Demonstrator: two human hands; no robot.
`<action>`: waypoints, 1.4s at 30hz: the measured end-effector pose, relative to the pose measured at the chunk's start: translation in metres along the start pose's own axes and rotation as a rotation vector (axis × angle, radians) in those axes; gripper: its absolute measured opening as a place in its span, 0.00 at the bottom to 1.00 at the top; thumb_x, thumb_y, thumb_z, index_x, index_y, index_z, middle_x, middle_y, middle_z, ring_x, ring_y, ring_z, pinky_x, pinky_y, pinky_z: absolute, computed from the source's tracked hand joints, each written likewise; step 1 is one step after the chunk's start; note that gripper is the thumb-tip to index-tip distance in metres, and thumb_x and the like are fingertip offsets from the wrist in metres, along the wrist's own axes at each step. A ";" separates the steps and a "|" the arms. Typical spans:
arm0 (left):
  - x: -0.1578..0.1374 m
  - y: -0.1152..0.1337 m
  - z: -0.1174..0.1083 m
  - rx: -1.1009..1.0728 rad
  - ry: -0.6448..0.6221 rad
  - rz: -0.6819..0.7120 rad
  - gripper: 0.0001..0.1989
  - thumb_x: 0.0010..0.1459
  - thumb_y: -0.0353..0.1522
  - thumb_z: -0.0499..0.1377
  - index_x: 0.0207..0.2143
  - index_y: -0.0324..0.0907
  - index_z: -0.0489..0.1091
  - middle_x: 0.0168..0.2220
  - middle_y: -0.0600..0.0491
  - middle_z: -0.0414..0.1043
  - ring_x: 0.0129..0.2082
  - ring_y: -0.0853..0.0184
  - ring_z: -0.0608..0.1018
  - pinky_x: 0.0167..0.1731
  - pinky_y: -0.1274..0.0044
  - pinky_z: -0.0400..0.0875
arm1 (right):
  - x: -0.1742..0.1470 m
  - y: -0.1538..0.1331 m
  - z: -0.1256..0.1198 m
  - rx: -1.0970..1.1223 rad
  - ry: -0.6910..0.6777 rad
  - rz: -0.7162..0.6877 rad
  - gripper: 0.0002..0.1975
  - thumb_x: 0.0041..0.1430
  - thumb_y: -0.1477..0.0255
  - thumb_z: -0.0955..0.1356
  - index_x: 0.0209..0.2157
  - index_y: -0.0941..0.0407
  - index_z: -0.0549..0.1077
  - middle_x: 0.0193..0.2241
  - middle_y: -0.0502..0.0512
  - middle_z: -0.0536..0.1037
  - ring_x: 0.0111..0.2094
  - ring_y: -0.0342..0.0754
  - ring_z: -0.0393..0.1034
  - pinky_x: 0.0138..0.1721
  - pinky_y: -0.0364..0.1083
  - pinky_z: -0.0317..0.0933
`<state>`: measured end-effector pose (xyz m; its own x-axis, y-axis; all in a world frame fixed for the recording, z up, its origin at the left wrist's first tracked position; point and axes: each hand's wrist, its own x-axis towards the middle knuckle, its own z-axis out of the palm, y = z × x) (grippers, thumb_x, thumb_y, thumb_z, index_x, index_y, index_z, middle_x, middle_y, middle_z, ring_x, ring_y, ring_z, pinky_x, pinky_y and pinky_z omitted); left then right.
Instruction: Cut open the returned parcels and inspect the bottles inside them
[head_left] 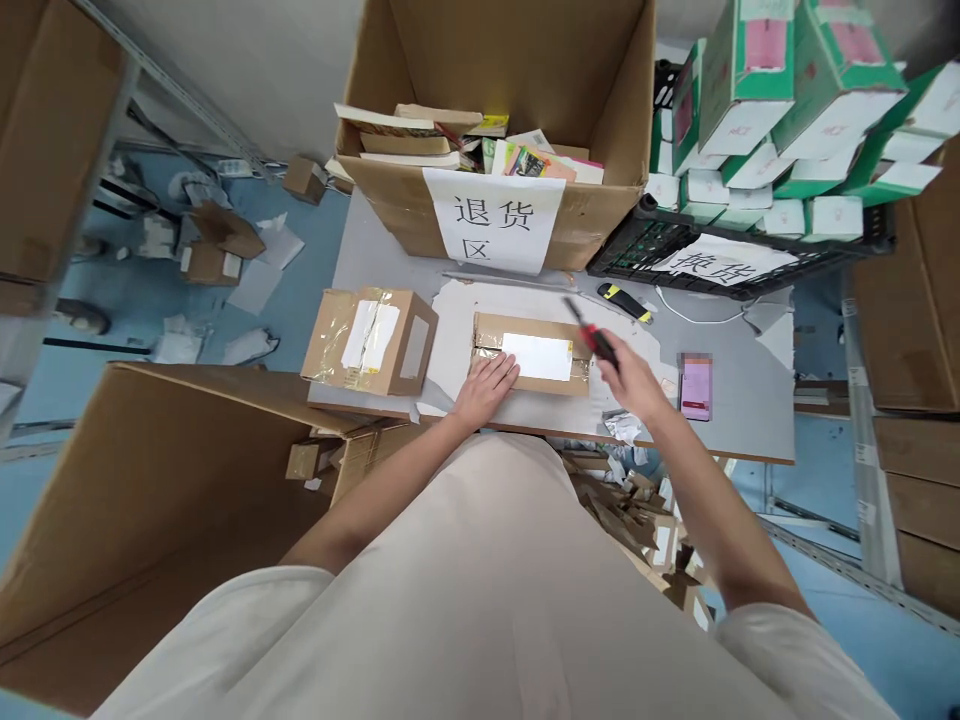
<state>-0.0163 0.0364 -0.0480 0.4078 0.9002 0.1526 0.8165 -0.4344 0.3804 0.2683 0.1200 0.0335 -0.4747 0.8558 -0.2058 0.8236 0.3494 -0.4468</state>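
A flat taped cardboard parcel (491,328) with a white label (536,357) lies on the table in front of me. My left hand (487,390) rests on its near left edge, fingers stretched out over the tape. Just off the parcel's right end, my right hand (628,378) is closed round the red and black handle of a utility knife (592,335). Its dark blade points up and left, above the parcel's far right corner, slightly blurred. A second, taller taped carton (405,325) stands to the left, apart from the parcel.
Behind stand a big open carton (390,205) of books and a black crate (630,240) of green-white boxes. A yellow-black cutter (624,302) and a phone (696,388) lie on the table (739,430). A large open box (172,440) is at left; cardboard scraps (637,510) lie below.
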 end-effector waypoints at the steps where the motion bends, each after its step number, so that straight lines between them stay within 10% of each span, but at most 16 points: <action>1: 0.000 -0.001 0.002 0.004 0.012 0.003 0.20 0.65 0.31 0.50 0.59 0.40 0.62 0.60 0.41 0.64 0.65 0.58 0.61 0.61 0.62 0.58 | 0.010 -0.017 -0.006 -0.043 -0.073 -0.133 0.29 0.67 0.65 0.55 0.68 0.50 0.44 0.53 0.59 0.71 0.48 0.52 0.69 0.45 0.48 0.63; 9: -0.003 -0.001 0.006 0.002 0.048 0.008 0.19 0.66 0.32 0.49 0.58 0.39 0.63 0.58 0.41 0.67 0.64 0.58 0.63 0.60 0.61 0.59 | 0.071 -0.081 -0.001 -0.479 -0.408 -0.390 0.27 0.68 0.68 0.58 0.66 0.40 0.50 0.46 0.56 0.75 0.40 0.51 0.73 0.35 0.44 0.58; 42: -0.006 -0.007 0.014 -0.006 -0.007 -0.005 0.21 0.67 0.31 0.45 0.59 0.40 0.63 0.59 0.41 0.66 0.63 0.58 0.64 0.58 0.62 0.61 | 0.072 -0.132 -0.013 -0.650 -0.559 -0.296 0.29 0.64 0.79 0.53 0.65 0.48 0.55 0.48 0.68 0.74 0.41 0.58 0.75 0.36 0.51 0.61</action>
<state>-0.0186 0.0337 -0.0638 0.4066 0.9021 0.1445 0.8162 -0.4298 0.3861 0.1291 0.1407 0.0890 -0.6368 0.4461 -0.6289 0.5765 0.8171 -0.0042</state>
